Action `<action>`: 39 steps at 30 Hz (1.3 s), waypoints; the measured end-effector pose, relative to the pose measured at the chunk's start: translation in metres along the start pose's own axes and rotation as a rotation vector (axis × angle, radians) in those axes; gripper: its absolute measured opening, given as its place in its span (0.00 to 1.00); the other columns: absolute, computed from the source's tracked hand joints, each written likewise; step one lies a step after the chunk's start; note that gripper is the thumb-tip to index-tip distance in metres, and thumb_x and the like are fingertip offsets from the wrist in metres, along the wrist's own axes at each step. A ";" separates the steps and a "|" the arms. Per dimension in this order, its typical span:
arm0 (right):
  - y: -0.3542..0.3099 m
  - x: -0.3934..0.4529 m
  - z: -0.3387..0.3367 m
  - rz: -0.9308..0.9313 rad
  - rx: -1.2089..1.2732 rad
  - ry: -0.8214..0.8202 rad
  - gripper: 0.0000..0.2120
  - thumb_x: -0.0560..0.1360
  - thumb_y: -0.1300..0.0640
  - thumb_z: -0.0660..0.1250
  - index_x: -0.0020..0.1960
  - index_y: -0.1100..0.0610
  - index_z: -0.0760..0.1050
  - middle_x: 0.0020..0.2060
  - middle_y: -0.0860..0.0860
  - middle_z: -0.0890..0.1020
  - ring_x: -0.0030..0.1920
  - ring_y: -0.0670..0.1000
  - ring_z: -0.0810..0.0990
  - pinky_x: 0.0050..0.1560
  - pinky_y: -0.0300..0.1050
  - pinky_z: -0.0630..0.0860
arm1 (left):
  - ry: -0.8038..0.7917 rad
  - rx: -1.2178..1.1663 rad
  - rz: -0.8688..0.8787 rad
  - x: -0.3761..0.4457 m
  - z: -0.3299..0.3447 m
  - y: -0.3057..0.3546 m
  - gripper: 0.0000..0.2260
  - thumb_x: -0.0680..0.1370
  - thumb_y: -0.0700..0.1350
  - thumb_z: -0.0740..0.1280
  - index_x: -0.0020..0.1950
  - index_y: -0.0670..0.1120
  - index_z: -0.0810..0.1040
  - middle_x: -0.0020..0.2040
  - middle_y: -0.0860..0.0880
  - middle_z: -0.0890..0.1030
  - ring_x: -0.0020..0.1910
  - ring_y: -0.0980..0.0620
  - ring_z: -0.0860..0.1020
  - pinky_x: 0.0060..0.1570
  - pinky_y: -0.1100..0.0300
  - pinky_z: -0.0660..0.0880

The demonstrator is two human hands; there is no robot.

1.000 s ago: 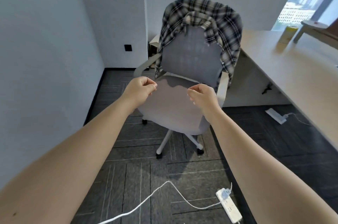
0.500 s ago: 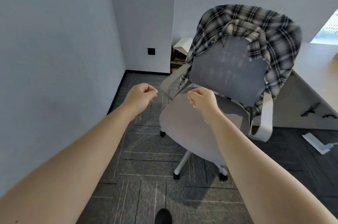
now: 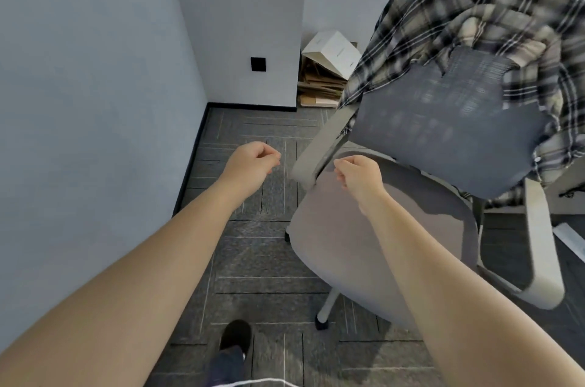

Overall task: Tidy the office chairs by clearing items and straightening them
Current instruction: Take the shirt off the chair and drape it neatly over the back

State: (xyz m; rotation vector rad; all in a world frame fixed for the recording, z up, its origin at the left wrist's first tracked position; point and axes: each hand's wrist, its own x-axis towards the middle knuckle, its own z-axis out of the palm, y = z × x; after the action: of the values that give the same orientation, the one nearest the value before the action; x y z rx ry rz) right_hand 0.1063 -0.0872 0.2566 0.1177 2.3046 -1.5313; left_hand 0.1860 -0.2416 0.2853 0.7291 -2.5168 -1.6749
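Grey office chair (image 3: 373, 247), plaid shirt (image 3: 474, 7) draped over backrest

Black-and-beige plaid shirt (image 3: 474, 16) — grey chair (image 3: 364, 228) (darker mesh back) — dark grey carpet (image 3: 253, 260).

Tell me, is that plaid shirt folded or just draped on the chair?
Draped: the plaid shirt hangs spread over the office chair backrest top.

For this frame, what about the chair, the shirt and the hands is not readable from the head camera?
- Plaid shirt: its right side is cut off by the frame edge; the part behind the backrest is hidden.
- Office chair: most of its base is hidden under the seat.
- Left hand and right hand: both curled and seen from behind, so the palms are hidden.
- White box: print too small to read.
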 end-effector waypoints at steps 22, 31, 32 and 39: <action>0.052 0.208 0.098 0.346 0.077 0.269 0.14 0.77 0.60 0.61 0.56 0.69 0.73 0.58 0.64 0.78 0.58 0.62 0.77 0.59 0.56 0.73 | -0.362 0.077 -0.118 0.253 0.035 -0.102 0.10 0.77 0.42 0.59 0.37 0.51 0.72 0.40 0.54 0.75 0.40 0.56 0.73 0.49 0.59 0.69; 0.072 0.151 0.089 0.331 -0.052 0.178 0.14 0.77 0.60 0.60 0.58 0.66 0.73 0.58 0.62 0.78 0.58 0.62 0.75 0.59 0.54 0.72 | -0.345 0.105 -0.071 0.209 0.031 -0.100 0.09 0.77 0.43 0.59 0.37 0.52 0.72 0.45 0.51 0.77 0.41 0.56 0.74 0.47 0.59 0.73; 0.074 0.140 0.086 0.332 -0.073 0.171 0.14 0.77 0.60 0.59 0.58 0.66 0.73 0.58 0.62 0.78 0.58 0.61 0.75 0.59 0.53 0.72 | -0.335 0.110 -0.065 0.200 0.030 -0.100 0.09 0.77 0.43 0.59 0.38 0.52 0.72 0.46 0.50 0.78 0.43 0.54 0.75 0.49 0.57 0.73; 0.092 0.067 0.062 0.303 -0.301 0.167 0.10 0.76 0.60 0.60 0.41 0.64 0.75 0.37 0.59 0.76 0.44 0.58 0.74 0.36 0.46 0.66 | -0.276 0.102 -0.008 0.130 0.024 -0.091 0.07 0.77 0.43 0.59 0.41 0.49 0.73 0.40 0.54 0.74 0.45 0.52 0.73 0.51 0.55 0.71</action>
State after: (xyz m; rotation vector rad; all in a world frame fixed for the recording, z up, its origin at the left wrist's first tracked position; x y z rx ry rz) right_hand 0.0843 -0.1144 0.1317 0.5059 2.4779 -1.0508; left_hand 0.0970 -0.3006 0.1656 0.5470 -2.8036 -1.7711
